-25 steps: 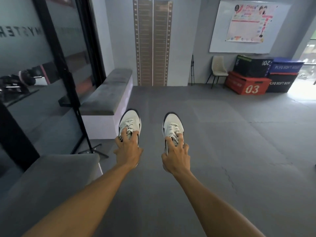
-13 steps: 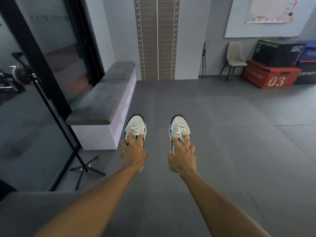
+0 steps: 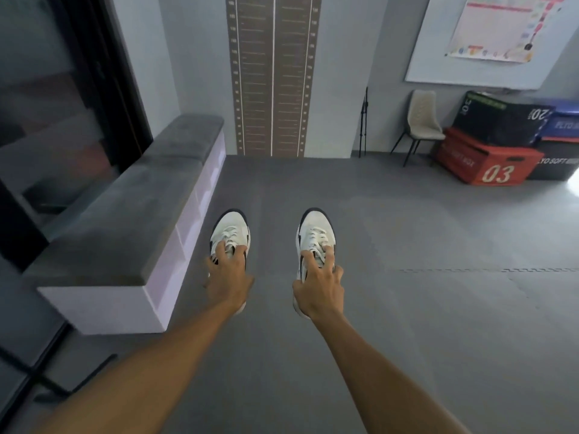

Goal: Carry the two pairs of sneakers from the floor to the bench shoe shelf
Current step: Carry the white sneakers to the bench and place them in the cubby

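I hold one white sneaker with black trim in each hand, toes pointing away, above the grey floor. My left hand [image 3: 228, 277] grips the left sneaker [image 3: 232, 227] at its tongue and laces. My right hand [image 3: 319, 288] grips the right sneaker [image 3: 315, 228] the same way. The bench shoe shelf [image 3: 131, 220], with a grey cushioned top and a white body with open cubbies on its side, runs along the left, just left of the left sneaker. The second pair is not in view.
A glass wall with a black frame [image 3: 125, 73] stands behind the bench. A black stand's legs [image 3: 47, 380] lie at the lower left. A beige chair [image 3: 421, 120] and stacked plyo boxes [image 3: 488, 161] sit at the far right wall. Grey floor mats [image 3: 407, 308] spread ahead.
I have walked forward with both sneakers. The bench shelf has come nearer and now sits beside my left hand, and the near grey cushion has dropped out of view.
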Available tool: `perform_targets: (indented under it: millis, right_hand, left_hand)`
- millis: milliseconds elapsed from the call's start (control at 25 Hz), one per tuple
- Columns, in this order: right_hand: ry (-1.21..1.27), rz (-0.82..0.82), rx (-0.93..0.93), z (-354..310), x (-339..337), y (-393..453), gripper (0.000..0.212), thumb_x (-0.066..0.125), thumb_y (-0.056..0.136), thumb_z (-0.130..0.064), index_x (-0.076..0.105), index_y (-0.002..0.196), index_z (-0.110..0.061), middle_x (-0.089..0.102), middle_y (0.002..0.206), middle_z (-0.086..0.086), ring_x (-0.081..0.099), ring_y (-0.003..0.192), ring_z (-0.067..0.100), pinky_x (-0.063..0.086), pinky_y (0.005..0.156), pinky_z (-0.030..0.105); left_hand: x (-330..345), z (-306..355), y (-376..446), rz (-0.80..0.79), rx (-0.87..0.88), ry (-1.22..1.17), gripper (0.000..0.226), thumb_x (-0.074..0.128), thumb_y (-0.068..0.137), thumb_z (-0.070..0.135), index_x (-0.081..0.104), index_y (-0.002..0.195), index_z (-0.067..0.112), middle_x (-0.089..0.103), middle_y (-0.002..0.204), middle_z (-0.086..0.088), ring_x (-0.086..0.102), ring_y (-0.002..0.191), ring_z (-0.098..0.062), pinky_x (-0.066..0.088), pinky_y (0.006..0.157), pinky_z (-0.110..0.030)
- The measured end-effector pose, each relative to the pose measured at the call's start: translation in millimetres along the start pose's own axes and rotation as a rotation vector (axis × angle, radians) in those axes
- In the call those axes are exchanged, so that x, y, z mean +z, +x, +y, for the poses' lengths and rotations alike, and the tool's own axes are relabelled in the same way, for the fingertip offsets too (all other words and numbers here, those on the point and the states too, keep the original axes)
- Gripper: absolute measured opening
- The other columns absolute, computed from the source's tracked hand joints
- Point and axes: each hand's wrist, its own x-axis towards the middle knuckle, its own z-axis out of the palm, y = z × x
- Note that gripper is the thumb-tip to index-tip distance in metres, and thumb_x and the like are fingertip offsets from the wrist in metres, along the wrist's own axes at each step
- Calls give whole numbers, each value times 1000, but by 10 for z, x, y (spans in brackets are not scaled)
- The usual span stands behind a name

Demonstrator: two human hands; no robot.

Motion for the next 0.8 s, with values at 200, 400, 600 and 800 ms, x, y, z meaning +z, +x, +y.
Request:
perform_targets:
  millis: [200, 400, 600, 800]
  right_hand:
    - [-22, -34, 20, 38, 213, 1543, 52, 58, 89, -22, 40, 136, -36, 7, 162, 8, 35, 124, 41, 53, 86, 53]
    - [-7, -72, -103, 50, 445, 3264, 54, 60, 87, -23, 42, 136, -37, 9, 162, 6, 38, 119, 40, 54, 84, 53]
    - [-83, -235, -297, -139, 741, 4593, 59, 61, 87, -22, 40, 139, -39, 11, 161, 6, 37, 121, 41, 53, 84, 52]
    - [-182, -450, -484, -621, 1402, 5474, 58, 62, 86, -22, 42, 138, -38, 15, 159, 6, 38, 121, 40, 52, 84, 50]
  left_hand:
    - [235, 360, 1304, -30, -39, 17, 54, 68, 89, 19, 47, 137, 29, 16, 161, -9, 36, 130, -42, 49, 100, -52]
    - [610, 728, 2624, -20, -176, -40, 57, 70, 87, 20, 44, 138, 30, 15, 160, -6, 33, 130, -39, 50, 95, -55]
    - [975, 878, 3667, -22, -381, -116, 60, 73, 85, 22, 43, 136, 33, 17, 158, -7, 27, 134, -42, 48, 94, -61]
    - [1420, 399, 4452, -17, -600, -171, 60, 75, 82, 23, 44, 132, 33, 22, 154, -9, 32, 124, -41, 52, 88, -56]
